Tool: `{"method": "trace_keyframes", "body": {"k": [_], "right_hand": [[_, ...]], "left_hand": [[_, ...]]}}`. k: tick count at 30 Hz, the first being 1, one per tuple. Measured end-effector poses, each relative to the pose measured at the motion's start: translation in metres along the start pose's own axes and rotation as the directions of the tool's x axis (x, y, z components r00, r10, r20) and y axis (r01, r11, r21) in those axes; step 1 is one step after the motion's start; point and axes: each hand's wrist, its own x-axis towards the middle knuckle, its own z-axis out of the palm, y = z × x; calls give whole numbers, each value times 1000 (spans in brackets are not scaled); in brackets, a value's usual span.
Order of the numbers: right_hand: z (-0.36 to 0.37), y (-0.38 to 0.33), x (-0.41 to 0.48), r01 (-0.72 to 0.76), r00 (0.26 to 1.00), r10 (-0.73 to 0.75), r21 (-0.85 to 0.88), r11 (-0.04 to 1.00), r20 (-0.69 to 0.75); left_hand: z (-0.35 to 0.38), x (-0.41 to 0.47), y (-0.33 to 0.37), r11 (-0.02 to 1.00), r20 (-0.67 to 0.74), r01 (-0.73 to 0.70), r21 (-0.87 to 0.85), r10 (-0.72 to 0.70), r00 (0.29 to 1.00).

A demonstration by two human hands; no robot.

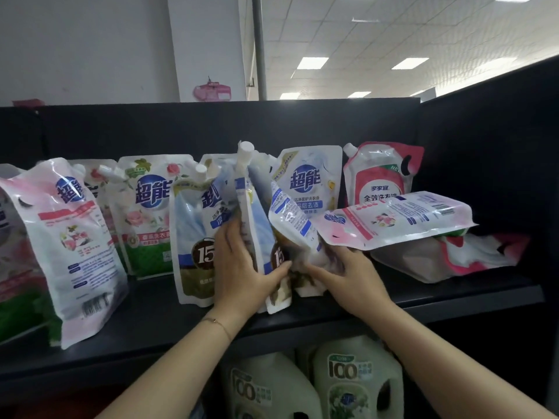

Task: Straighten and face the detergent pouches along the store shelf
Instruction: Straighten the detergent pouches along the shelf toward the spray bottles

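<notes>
Detergent pouches stand unevenly along a black shelf. My left hand grips a blue-and-white pouch turned edge-on at the shelf's middle, its white cap at the top. My right hand holds the lower part of a tilted pouch that shows its back label. Left of my hands stands a blue-and-olive pouch facing front. A pink-and-white pouch lies flat on top of a slumped pouch at the right. A pink pouch stands twisted at the left.
A green rose pouch, a blue pouch and a red pouch stand along the back. Large white jugs sit on the lower shelf. A black side panel closes the shelf at the right.
</notes>
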Motion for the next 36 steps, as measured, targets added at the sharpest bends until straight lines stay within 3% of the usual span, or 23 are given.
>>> {"method": "trace_keyframes", "body": {"k": [3, 7, 8, 10, 12, 14, 17, 20, 22, 25, 28, 32, 36], "right_hand": [[-24, 0, -5, 129, 964, -189, -295, 947, -185], [-53, 17, 1, 329, 776, -551, -548, 769, -307], [-61, 23, 6, 312, 798, -535, -569, 761, -278], [-78, 33, 19, 211, 921, -364, -607, 767, -140], [-94, 41, 33, 170, 978, -208, -712, 682, 34], [-104, 49, 44, 221, 974, -178, -775, 592, 142], [-112, 55, 52, 274, 958, -219, -810, 518, 184], [-118, 44, 56, 280, 958, -205, -793, 541, 198], [-122, 35, 62, 231, 971, -208, -704, 672, 119], [-129, 17, 66, 167, 967, -240, -501, 849, -85], [-134, -12, 63, 131, 957, -184, -230, 964, -225], [-134, -36, 68, 212, 919, -160, 111, 971, -360], [-122, -49, 68, 84, 941, 124, 571, 816, -315]], "left_hand": [[-1, -6, 3, 986, -157, -168, 12, 168, 973], [-4, -15, 11, 898, -139, -404, 177, 429, 893], [-4, -18, 15, 849, -96, -477, 227, 507, 857], [-1, -25, 25, 702, 59, -644, 305, 661, 748], [7, -31, 35, 645, 191, -715, 268, 692, 696], [18, -35, 47, 771, 207, -615, 161, 583, 785], [37, -42, 60, 947, 121, -316, 58, 307, 944], [50, -41, 74, 996, -39, -28, -83, 25, 999], [55, -40, 87, 979, -72, 90, -184, -104, 992], [58, -37, 103, 883, 8, 304, -358, -323, 946], [63, -28, 101, 830, 27, 408, -381, -431, 902], [75, -17, 102, 821, 26, 480, -308, -498, 867], [85, -4, 105, 721, 5, 622, -305, -652, 758]]}}
